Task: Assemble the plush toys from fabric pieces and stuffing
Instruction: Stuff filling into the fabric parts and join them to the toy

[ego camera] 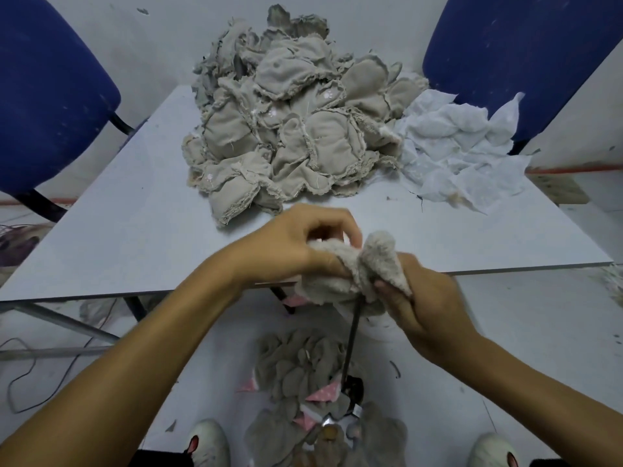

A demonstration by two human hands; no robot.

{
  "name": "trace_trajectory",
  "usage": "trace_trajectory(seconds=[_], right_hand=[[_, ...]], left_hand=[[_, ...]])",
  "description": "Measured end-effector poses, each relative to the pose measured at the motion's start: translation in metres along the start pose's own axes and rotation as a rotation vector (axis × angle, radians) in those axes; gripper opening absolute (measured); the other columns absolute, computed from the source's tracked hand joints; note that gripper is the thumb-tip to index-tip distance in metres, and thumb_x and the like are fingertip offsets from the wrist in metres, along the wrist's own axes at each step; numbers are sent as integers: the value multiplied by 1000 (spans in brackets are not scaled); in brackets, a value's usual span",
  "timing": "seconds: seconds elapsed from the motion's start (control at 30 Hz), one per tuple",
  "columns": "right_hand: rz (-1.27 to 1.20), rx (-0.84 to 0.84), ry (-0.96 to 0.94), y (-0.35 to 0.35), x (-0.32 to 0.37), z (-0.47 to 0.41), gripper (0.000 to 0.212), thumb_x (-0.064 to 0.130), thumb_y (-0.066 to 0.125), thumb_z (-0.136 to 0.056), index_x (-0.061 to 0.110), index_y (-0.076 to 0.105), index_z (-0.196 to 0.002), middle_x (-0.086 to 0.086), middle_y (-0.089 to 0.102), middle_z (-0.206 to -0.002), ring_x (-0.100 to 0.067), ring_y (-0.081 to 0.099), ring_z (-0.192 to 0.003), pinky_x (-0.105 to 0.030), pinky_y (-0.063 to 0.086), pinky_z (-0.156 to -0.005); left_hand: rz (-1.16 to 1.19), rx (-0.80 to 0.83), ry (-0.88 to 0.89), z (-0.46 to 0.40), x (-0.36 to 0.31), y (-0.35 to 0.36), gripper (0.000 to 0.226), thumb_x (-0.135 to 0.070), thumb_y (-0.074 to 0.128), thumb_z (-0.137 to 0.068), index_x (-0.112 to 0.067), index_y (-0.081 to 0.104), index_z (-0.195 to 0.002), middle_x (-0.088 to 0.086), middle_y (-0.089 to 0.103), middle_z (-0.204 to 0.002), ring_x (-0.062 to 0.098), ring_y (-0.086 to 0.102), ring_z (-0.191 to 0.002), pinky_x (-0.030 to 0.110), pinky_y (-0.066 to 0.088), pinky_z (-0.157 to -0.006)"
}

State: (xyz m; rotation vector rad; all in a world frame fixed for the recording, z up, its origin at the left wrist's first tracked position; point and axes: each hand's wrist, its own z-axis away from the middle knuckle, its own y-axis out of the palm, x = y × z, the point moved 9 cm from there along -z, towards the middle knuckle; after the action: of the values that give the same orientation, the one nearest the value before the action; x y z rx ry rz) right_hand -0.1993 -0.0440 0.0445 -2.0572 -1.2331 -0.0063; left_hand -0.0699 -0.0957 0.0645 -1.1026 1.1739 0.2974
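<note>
While gripped, fleecy plush piece (364,267) (cream) between left hand (290,247), right hand (424,305)

Both hands (354,264) grip plush piece (340,281)

Even, soft light (faint shadows); edges bow outward, slight overall blur.

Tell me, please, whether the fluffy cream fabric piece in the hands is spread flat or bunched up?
Bunched up: the fluffy cream fabric piece is crumpled between both hands, one furry lobe poking up.
</note>
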Motion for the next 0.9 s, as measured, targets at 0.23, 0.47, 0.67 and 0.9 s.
trace_trajectory(seconds=[0.23, 0.47, 0.67, 0.9], right_hand=[[127, 155, -67, 20, -2, 14, 12, -5, 61, -81, 4, 63, -73, -9, 57, -63, -21, 48, -58, -24, 32, -55], [-177, -76, 189, -26, -17, -40, 22, 27, 48, -96, 33, 44, -75, 17, 44, -71, -5, 39, -67, -15, 29, -61], [-286, -107, 746, -10, -87, -62, 26, 31, 55, -98, 26, 58, -73, 10, 62, -72, -13, 61, -73, -31, 51, -67], [228, -69, 571, -14, -107, -66, 21, 30, 55, -97, 15, 70, -94, -4, 55, -101, -21, 51, -99, -28, 36, -73]], left_hand=[[-177, 244, -109, 3, 14, 17, 24, -17, 85, -76, -17, 74, -98, 13, 71, -91, 34, 65, -87, 49, 54, -82], [-135, -280, 112, -1, -27, -50, 26, -18, 86, -72, -26, 74, -93, 6, 72, -92, 22, 66, -88, 39, 55, -83], [-927, -994, 156, -7, -72, -63, 43, -5, 66, -80, -23, 66, -119, 13, 52, -124, 33, 47, -114, 51, 45, -85], [-735, -132, -328, -48, 57, -1, 45, -40, 48, -100, -39, 42, -145, 7, 48, -114, 31, 51, -113, 39, 47, -87]])
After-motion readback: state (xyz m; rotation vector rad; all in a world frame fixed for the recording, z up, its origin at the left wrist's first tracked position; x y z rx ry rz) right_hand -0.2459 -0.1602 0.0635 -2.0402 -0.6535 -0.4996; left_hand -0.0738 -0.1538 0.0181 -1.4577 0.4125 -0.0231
